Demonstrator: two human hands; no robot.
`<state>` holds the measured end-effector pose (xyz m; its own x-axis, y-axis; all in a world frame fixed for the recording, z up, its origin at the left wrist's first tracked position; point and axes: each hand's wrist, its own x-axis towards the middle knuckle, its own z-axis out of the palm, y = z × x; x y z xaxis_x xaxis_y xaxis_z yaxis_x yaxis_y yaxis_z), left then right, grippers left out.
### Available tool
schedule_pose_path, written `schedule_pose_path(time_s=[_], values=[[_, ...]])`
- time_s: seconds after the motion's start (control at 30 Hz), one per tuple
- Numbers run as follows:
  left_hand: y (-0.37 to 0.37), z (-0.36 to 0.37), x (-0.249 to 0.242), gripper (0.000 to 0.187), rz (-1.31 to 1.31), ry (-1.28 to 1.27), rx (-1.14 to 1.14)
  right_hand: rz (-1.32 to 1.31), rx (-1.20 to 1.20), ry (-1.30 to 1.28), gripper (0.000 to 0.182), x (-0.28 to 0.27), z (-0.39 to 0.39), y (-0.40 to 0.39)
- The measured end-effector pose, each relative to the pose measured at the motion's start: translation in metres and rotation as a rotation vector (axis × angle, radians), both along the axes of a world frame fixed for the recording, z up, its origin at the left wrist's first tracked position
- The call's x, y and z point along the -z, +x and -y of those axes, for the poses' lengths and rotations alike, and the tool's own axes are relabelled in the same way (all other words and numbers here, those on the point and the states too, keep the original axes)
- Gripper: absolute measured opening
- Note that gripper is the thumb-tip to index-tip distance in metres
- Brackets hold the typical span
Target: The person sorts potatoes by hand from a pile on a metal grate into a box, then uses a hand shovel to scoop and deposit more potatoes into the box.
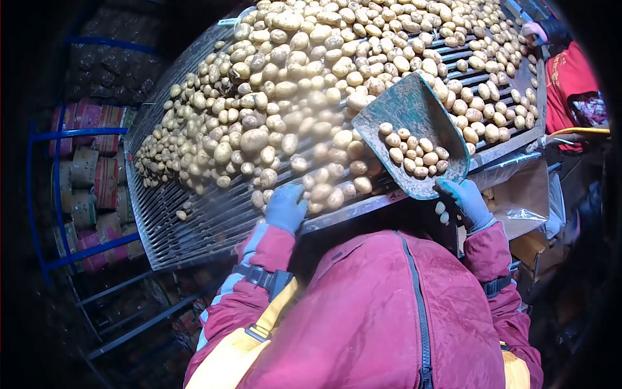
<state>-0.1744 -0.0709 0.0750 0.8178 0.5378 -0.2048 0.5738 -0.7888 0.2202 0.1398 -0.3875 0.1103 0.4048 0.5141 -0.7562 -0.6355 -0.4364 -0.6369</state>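
My right hand (468, 200), in a blue glove, grips a worn green scoop (414, 107) at its near end. Several small potatoes (418, 152) lie inside the scoop, which is held over the front right edge of the sorting rack. My left hand (285, 206), gloved too, rests at the rack's front edge against loose potatoes (321, 192); its fingers are mostly hidden. A large heap of potatoes (259, 97) spreads across the rack's metal bars (188, 227). Just below the scoop, beside my right hand, are two small pale ovals (442, 212) that I cannot make out.
An open cardboard box (521, 194) stands below the rack on the right. Another person's hand (534, 32) is at the far right edge, near a red garment (570, 84). On the left, stacked boxes (97, 175) stand behind blue metal bars (58, 175).
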Motion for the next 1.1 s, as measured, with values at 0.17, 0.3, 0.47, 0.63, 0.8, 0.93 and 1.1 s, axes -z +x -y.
schedule_pose_path(time_s=[0.17, 0.3, 0.47, 0.63, 0.8, 0.93, 1.1], values=[[0.018, 0.002, -0.007, 0.041, -0.271, 0.073, 0.017, -0.032, -0.051, -0.021, 0.038, -0.002, 0.001, 0.004], [0.0, -0.019, 0.012, 0.032, -0.172, -0.01, -0.067, -0.025, -0.053, -0.019, 0.038, -0.007, -0.002, 0.002], [0.059, -0.027, -0.084, 0.045, 0.082, -0.678, -0.389, -0.048, -0.069, -0.003, 0.036, -0.014, -0.012, -0.011], [0.082, -0.026, -0.117, 0.046, 0.358, -0.58, -0.22, -0.011, -0.217, 0.154, 0.038, 0.023, -0.021, -0.016], [-0.002, -0.091, -0.063, 0.043, -0.158, -0.258, -0.42, -0.092, -0.1, 0.093, 0.032, 0.007, -0.015, -0.017], [-0.013, -0.044, -0.028, 0.039, -0.213, 0.091, -0.36, -0.149, -0.072, 0.005, 0.029, 0.004, -0.014, -0.015], [0.037, 0.004, -0.026, 0.041, 0.225, -0.194, -0.123, -0.245, -0.084, -0.023, 0.029, 0.011, -0.016, -0.02]])
